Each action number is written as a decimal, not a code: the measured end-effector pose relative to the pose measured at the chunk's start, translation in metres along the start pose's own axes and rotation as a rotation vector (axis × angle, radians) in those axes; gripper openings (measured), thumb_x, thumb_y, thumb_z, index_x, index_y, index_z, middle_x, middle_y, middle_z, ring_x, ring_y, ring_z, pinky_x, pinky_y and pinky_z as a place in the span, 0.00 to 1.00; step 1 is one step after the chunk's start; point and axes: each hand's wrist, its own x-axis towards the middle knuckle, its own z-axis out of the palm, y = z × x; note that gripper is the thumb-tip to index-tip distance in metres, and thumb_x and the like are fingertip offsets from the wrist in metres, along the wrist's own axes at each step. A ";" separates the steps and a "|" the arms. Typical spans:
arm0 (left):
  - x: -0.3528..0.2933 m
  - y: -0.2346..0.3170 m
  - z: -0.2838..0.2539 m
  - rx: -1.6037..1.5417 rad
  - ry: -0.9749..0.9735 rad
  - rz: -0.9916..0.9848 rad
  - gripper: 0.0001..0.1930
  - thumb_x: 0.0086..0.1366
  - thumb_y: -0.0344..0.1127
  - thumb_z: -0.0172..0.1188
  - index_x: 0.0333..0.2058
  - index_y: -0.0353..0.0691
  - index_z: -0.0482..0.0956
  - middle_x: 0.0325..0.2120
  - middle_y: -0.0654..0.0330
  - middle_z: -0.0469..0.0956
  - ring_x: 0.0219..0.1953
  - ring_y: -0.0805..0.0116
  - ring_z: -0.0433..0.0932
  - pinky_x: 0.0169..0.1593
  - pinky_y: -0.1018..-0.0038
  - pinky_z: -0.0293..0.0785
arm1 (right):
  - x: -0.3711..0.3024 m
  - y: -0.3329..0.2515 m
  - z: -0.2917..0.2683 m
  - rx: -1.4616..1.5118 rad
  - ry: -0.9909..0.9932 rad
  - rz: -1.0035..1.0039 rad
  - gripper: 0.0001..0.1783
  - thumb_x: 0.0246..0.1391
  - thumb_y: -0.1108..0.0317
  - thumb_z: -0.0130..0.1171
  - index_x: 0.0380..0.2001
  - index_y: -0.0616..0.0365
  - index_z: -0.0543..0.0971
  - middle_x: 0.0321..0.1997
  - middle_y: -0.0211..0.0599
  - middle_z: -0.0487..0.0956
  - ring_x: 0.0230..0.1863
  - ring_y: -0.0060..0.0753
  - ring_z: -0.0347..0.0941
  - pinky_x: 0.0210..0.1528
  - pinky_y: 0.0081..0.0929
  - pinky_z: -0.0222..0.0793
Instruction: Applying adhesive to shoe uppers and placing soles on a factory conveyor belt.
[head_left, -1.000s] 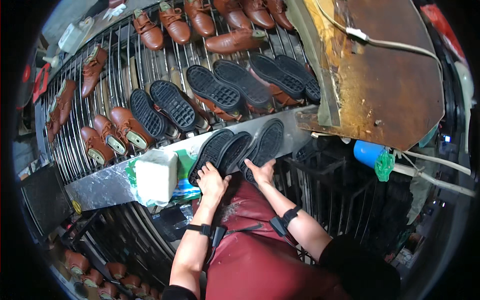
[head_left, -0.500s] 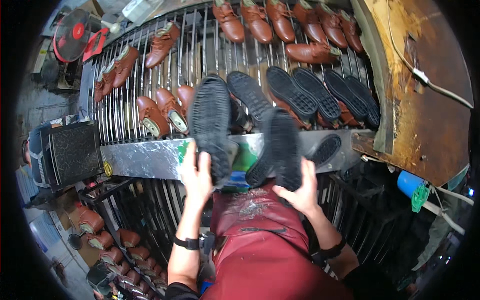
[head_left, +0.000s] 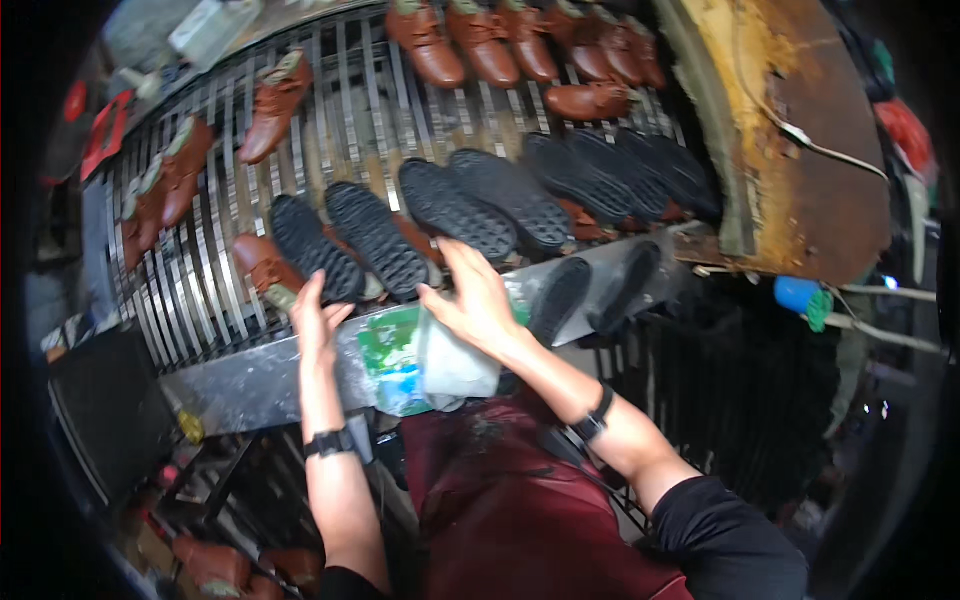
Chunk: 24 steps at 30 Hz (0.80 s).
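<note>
At the left edge of the frame is a black panel [head_left: 105, 415], with brown shoes [head_left: 185, 175] standing above it on the slatted rack [head_left: 215, 255]. Left of center, the left hand [head_left: 318, 325] is at the near end of the first black sole [head_left: 312, 240], thumb and fingers spread; whether it touches is hard to tell. Next comes the second black sole [head_left: 372, 235], facing up, its near end between the hands. The right hand [head_left: 482, 305] is just beside it, thumb apart from the fingers, half open; contact cannot be told. Below that hand is a white block [head_left: 455, 365] on a green sheet [head_left: 385, 345]. Rightward, two loose soles [head_left: 560, 295] lie on the metal ledge, then a rusty board [head_left: 810, 190] fills the upper right.
</note>
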 end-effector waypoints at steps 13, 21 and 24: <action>-0.221 -0.178 0.264 1.624 -0.543 0.637 0.59 0.55 0.48 0.79 0.78 0.38 0.51 0.66 0.37 0.67 0.61 0.38 0.72 0.61 0.48 0.72 | -0.204 0.298 -0.092 -0.038 0.384 1.197 0.78 0.32 0.38 0.86 0.76 0.74 0.53 0.75 0.73 0.60 0.76 0.69 0.59 0.77 0.51 0.58; -0.188 -0.259 0.290 1.546 -0.701 0.814 0.64 0.48 0.39 0.81 0.78 0.37 0.47 0.68 0.31 0.61 0.65 0.35 0.66 0.64 0.46 0.66 | -0.261 0.261 -0.175 0.922 0.626 1.097 0.59 0.48 0.72 0.78 0.78 0.57 0.54 0.70 0.46 0.66 0.51 0.41 0.81 0.28 0.32 0.87; -0.207 -0.249 0.371 1.352 -0.804 0.916 0.61 0.57 0.51 0.77 0.78 0.34 0.47 0.75 0.37 0.54 0.73 0.35 0.59 0.73 0.39 0.55 | -0.316 0.232 -0.199 0.740 0.693 0.859 0.56 0.48 0.76 0.78 0.77 0.60 0.57 0.71 0.49 0.64 0.58 0.41 0.78 0.50 0.35 0.83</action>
